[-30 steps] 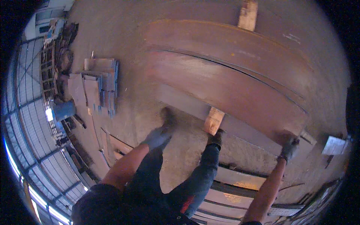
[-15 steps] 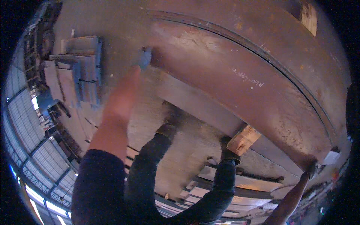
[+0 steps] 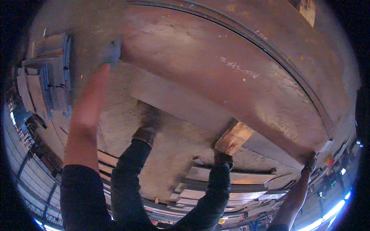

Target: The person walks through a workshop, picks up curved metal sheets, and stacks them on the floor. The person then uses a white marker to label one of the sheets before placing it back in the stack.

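A long, flat, rusty-brown steel plate (image 3: 185, 57) with chalk marks stretches across in front of me. My left hand (image 3: 112, 53), in a bluish glove, is closed round its far left end. At the near right corner my right hand (image 3: 309, 163), in a dark glove, grips the other end. The fingers of both hands are partly hidden by the plate edge and blur. Beneath the plate's near edge juts a wooden block (image 3: 235, 138), and another greyish plate (image 3: 173, 101) shows lower down.
My boots stand on the dusty floor (image 3: 173, 154) close to the block. Stacked metal pieces (image 3: 50, 73) lie at the left. Several flat bars (image 3: 231, 177) are laid behind my legs. More rusty plate (image 3: 304, 57) spreads beyond the held one, with a timber piece (image 3: 307, 11) on it.
The whole view has swung, so plate, hands and boots appear farther left. Both hands keep their hold on the plate ends, and the plate shows no clear shift against the block.
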`<state>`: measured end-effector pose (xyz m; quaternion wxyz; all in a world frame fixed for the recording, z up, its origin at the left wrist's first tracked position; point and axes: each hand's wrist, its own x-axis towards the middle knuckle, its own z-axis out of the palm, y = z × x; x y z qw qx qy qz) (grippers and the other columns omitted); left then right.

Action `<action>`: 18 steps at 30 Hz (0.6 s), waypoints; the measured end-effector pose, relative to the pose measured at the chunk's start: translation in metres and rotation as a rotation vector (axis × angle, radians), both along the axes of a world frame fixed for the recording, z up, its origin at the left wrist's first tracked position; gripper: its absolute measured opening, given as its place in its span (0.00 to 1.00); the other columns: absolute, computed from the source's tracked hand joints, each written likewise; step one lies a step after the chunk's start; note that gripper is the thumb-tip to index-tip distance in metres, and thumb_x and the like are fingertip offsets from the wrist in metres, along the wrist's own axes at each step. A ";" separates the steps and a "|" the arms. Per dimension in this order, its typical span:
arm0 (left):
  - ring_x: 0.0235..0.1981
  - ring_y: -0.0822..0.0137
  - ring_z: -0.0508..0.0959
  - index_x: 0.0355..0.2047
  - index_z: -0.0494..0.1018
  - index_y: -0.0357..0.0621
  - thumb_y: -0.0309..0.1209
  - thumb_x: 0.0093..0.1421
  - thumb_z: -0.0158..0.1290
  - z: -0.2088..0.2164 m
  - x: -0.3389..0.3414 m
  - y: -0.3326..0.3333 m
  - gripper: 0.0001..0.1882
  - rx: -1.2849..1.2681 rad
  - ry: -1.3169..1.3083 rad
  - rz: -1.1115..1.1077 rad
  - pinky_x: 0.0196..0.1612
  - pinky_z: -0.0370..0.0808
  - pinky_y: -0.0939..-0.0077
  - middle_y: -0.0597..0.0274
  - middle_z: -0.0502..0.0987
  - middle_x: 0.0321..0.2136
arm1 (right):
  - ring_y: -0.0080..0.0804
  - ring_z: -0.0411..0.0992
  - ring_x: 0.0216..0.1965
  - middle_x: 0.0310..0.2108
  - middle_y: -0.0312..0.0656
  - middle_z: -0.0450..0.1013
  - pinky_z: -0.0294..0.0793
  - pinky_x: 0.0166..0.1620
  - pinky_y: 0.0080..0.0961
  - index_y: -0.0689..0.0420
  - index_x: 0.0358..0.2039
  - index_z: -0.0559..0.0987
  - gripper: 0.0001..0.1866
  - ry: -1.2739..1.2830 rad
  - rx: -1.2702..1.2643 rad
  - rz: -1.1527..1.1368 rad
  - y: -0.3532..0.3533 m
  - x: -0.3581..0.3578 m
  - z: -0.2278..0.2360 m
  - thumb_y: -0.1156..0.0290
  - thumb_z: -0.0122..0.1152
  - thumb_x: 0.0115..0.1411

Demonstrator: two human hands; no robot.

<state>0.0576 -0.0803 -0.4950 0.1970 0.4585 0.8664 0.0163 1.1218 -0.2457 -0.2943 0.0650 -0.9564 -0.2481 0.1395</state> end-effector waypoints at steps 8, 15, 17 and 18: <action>0.60 0.41 0.73 0.57 0.73 0.31 0.68 0.66 0.35 0.008 0.010 0.004 0.47 -0.027 0.036 0.000 0.63 0.67 0.49 0.36 0.75 0.57 | 0.39 0.75 0.45 0.45 0.56 0.78 0.72 0.50 0.38 0.71 0.48 0.79 0.37 -0.114 -0.245 -0.002 0.016 -0.094 0.025 0.41 0.49 0.69; 0.60 0.46 0.74 0.59 0.74 0.40 0.58 0.68 0.45 0.064 -0.025 0.022 0.35 -0.353 0.250 -0.379 0.60 0.69 0.53 0.49 0.76 0.60 | 0.53 0.76 0.48 0.47 0.54 0.78 0.71 0.51 0.47 0.58 0.55 0.74 0.29 -0.217 0.014 -0.065 -0.004 -0.258 -0.010 0.47 0.50 0.66; 0.58 0.49 0.76 0.57 0.76 0.40 0.54 0.67 0.48 0.055 -0.035 0.034 0.31 -0.347 -0.250 0.060 0.57 0.72 0.55 0.50 0.77 0.59 | 0.53 0.76 0.50 0.49 0.54 0.78 0.71 0.52 0.49 0.56 0.51 0.80 0.28 -0.316 -0.250 0.095 0.003 -0.250 0.022 0.47 0.50 0.64; 0.57 0.51 0.77 0.57 0.76 0.40 0.52 0.67 0.49 0.044 -0.036 0.034 0.30 -0.174 -0.535 0.174 0.55 0.73 0.56 0.50 0.77 0.58 | 0.54 0.75 0.52 0.51 0.53 0.77 0.71 0.56 0.49 0.53 0.51 0.81 0.25 -0.276 -0.395 0.182 0.007 -0.242 0.035 0.49 0.49 0.64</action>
